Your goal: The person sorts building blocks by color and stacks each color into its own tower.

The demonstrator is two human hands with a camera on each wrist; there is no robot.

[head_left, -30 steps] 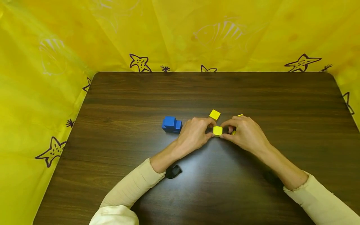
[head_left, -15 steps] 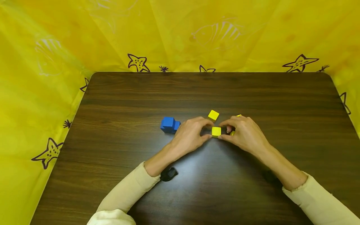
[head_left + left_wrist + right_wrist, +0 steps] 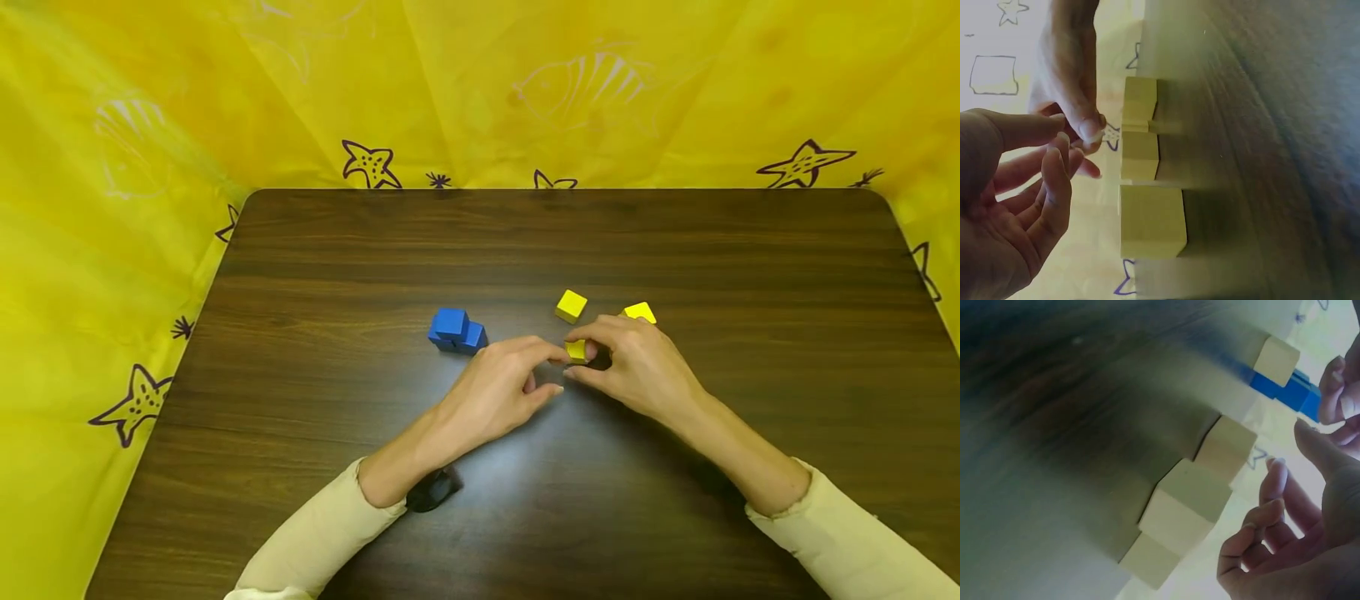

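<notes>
My left hand [image 3: 498, 383] hovers left of a small yellow cube [image 3: 576, 352], fingers spread and holding nothing. Over that cube's right side, my right hand [image 3: 645, 362] hangs with thumb and index apart, partly covering it in the head view. In the left wrist view, the left hand [image 3: 1016, 194] is raised off the table, its fingertips close to those of the right hand [image 3: 1072, 69]. A yellow block [image 3: 1152, 222] stands beneath them on the table. The right wrist view shows the right hand [image 3: 1297, 531] beside several yellow blocks [image 3: 1188, 500], its fingers loosely bent around nothing.
Blue blocks [image 3: 456, 332] stand grouped to the left, one on top. Another yellow cube [image 3: 572, 307] lies farther back, and a yellow block [image 3: 640, 312] shows behind the right hand. The dark wooden table [image 3: 337, 275] meets a yellow sheet [image 3: 465, 92] at its far edge.
Both hands' fingertips were at the sides of the front yellow cube. The left hand has since drawn back to the lower left, and the right has shifted slightly, showing more of the block behind it.
</notes>
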